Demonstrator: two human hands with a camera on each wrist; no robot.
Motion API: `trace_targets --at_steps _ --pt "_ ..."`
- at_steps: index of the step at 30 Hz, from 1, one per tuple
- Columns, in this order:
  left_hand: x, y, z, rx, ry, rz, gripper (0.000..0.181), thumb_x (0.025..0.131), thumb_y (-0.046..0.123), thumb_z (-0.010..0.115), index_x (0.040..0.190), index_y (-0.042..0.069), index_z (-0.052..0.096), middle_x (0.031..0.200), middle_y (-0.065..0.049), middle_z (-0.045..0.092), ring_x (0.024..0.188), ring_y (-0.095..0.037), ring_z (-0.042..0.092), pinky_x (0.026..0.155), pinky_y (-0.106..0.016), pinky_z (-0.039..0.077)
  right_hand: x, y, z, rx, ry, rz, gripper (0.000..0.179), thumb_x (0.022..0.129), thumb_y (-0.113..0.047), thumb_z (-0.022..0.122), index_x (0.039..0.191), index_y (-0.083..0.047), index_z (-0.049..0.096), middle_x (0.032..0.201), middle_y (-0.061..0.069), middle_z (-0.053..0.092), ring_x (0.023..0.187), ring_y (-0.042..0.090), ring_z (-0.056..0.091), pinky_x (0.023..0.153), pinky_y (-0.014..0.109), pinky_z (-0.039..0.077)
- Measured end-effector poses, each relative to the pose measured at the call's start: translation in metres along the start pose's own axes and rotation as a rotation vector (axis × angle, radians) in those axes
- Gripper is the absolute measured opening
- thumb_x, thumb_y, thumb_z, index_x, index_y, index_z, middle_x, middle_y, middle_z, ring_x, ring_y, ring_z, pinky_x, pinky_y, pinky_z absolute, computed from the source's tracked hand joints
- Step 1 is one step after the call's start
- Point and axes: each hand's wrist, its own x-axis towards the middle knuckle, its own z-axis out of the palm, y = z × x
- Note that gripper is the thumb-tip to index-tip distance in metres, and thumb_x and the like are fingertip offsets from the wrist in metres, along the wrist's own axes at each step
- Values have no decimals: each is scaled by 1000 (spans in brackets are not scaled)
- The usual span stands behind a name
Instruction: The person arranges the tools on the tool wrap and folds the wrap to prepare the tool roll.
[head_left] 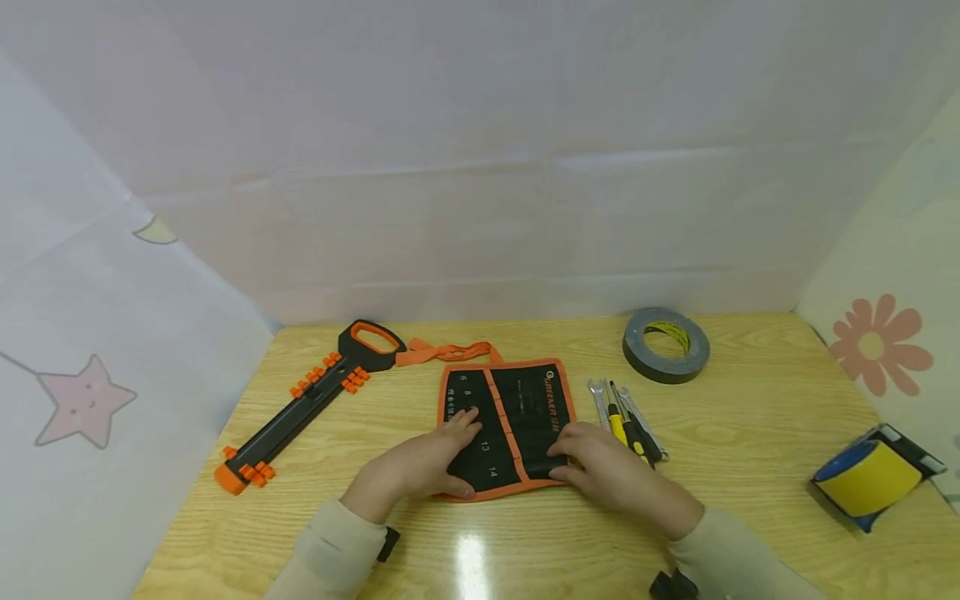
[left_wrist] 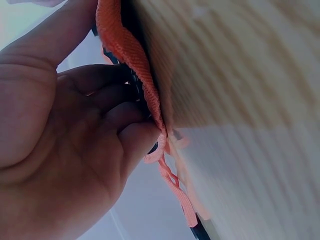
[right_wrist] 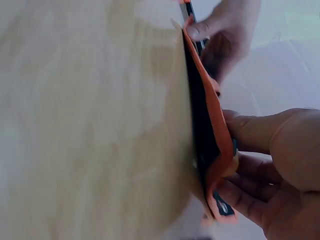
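A black tool roll pouch (head_left: pixel 528 417) with orange trim and printed sizes lies spread on the table in front of me. My left hand (head_left: pixel 420 462) rests on its left half, fingers spread over the numbers and thumb near the front edge. At the lower right corner, my right hand (head_left: pixel 609 468) pinches the pouch's side. The right wrist view shows the orange edge (right_wrist: pixel 214 112) bent up between thumb and fingers. Just beyond this hand lie wrenches (head_left: pixel 597 402) and yellow-and-black screwdrivers (head_left: pixel 617 425), partly hidden by it.
An orange strap (head_left: pixel 450 353) trails from the pouch's back edge toward a black-and-orange handled tool (head_left: pixel 300 408) at left. A grey tape roll (head_left: pixel 640 356) lies at the back right. A blue-and-yellow tape item (head_left: pixel 870 483) sits near the right edge. Fabric walls (head_left: pixel 480 208) border the table.
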Motion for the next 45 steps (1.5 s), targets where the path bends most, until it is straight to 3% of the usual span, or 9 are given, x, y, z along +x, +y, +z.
trace_targets --at_steps 8,15,21,27,35,41,45 --pt "0 1 -1 11 3 3 97 93 31 86 169 5 33 182 -12 16 170 -33 15 133 -53 32 4 -8 2 15 -8 35 20 101 -26 78 114 -11 82 103 -7 69 96 11 64 84 36 57" --pt "0 2 0 -1 -3 3 96 93 32 86 170 5 33 183 -11 15 170 -33 15 132 -53 33 -2 -4 0 69 -9 114 26 102 -30 77 120 -12 80 118 -1 74 109 19 69 95 44 61" --pt "0 2 0 1 1 3 97 93 32 87 170 6 33 183 -11 15 170 -33 15 131 -54 34 -10 12 -16 89 150 123 16 99 -20 81 111 -9 81 99 -6 74 84 5 63 72 26 56" --pt "1 1 -1 2 -5 2 97 93 31 87 170 5 33 183 -11 15 170 -33 14 132 -54 33 -13 30 -27 43 259 225 4 97 -13 81 98 -9 81 87 -5 69 75 7 56 65 25 50" --pt "2 0 -1 -14 -10 3 97 94 31 86 170 5 32 183 -11 15 170 -34 13 132 -55 31 -8 48 -27 48 208 374 10 99 -14 78 95 -6 81 86 1 63 76 12 52 66 28 45" --pt "2 -1 0 -13 -8 -6 97 94 31 86 170 5 32 183 -10 14 170 -32 12 133 -54 31 0 53 -24 16 166 394 12 98 -16 79 95 -4 82 81 2 57 73 16 46 65 31 38" --pt "2 -1 0 -8 -10 -10 96 94 32 86 170 6 32 183 -10 14 170 -32 12 133 -54 31 4 56 -22 3 151 413 14 96 -16 82 94 -3 82 83 4 62 74 16 50 67 32 42"
